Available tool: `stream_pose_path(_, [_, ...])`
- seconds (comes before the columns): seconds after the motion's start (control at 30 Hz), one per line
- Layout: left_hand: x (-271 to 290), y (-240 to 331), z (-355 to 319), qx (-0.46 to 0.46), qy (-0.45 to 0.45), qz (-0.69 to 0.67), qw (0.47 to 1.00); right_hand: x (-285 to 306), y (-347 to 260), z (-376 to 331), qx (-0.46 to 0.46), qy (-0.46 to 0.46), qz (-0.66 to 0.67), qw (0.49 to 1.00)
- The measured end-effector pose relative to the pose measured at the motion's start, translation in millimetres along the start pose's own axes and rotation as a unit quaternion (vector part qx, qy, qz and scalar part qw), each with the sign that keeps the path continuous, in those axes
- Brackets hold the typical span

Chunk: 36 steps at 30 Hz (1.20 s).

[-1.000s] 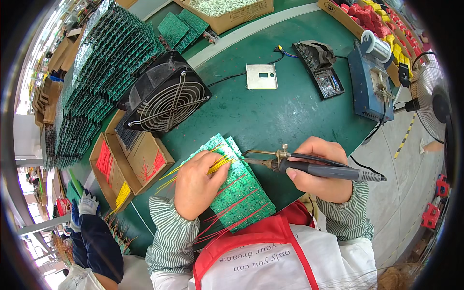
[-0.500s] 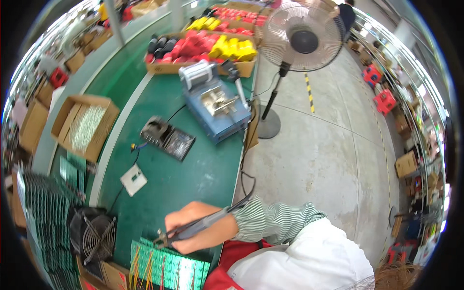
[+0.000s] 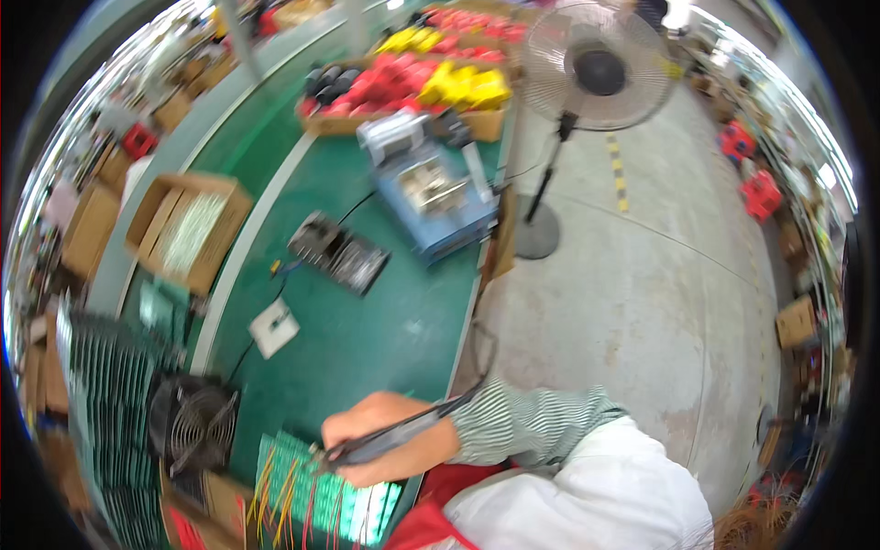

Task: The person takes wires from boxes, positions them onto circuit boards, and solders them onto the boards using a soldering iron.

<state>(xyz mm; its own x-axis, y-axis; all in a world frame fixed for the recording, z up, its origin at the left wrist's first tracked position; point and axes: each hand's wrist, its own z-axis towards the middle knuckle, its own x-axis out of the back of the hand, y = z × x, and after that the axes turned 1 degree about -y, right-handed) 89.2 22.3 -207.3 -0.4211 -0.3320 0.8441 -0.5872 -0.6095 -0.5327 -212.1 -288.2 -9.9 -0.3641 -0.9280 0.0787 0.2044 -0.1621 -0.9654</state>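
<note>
The right hand (image 3: 385, 417) is wrapped snugly around the iron (image 3: 390, 442), fingers curled in, right over the edge of the board (image 3: 323, 500)! The board lies just below and to the left of the hand, partly under it, with a bright glare across one side. The iron's front end points left of the hand, down toward the board, but it's too blurred to tell whether they touch. Yellow wires (image 3: 286, 500) run over the board left of the hand, red wires (image 3: 309, 504) closer in, below it. The left hand is out of view, so I can't tell how it stands. A striped sleeve (image 3: 532, 423) comes in from the hand's right, and the red apron (image 3: 426, 524) sits just below and right. Farther left of the hand, the black fan (image 3: 203, 422), and past it a stack of boards (image 3: 103, 403)! Up and left of the hand, the white plate (image 3: 274, 328); beyond the hand, the black tray (image 3: 344, 257); farther up and a touch right, the blue machine (image 3: 445, 220). Farther still beyond the hand, a box (image 3: 339, 126) of red, yellow and black pieces, while the tall fan (image 3: 600, 73) stands on the floor (image 3: 623, 302), well off up and to the hand's right
</note>
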Motion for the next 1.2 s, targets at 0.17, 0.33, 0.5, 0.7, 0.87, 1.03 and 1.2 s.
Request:
stream_pose_path(0.17, [131.9, -59.9, -50.5, -0.123, -0.078, 0.167, 0.975, 7.1, -5.8, -16.3, 0.002, 0.046, -0.048, 0.998])
stream_pose_path(0.33, [240.8, -49.1, -30.5, -0.008, 0.055, -0.305, 0.951, -8.9, -6.2, -8.5, -0.043, 0.031, -0.075, 0.996])
stream_pose_path(0.5, [261.4, -7.1, -42.3, -0.017, -0.041, -0.558, 0.829, -24.5, -9.9, -3.3, -0.037, -0.015, -0.075, 0.996])
stream_pose_path(0.7, [232.5, 11.5, -31.4, -0.037, -0.089, -0.615, 0.783, -38.6, -6.3, -0.8, -0.055, -0.03, -0.078, 0.995])
stream_pose_path(0.87, [227.8, 13.2, -26.2, -0.033, -0.111, -0.63, 0.768, -44.2, 2.1, 3.1, -0.08, -0.036, -0.063, 0.994])
stream_pose_path(1.03, [226.3, 14.0, -22.6, -0.036, -0.115, -0.632, 0.766, -45.9, 5.0, 7.9, -0.084, -0.04, -0.061, 0.994])
stream_pose_path(1.2, [223.5, 13.9, -19.7, -0.06, -0.099, -0.625, 0.772, -47.6, 6.7, 12.0, -0.102, -0.043, -0.053, 0.992])
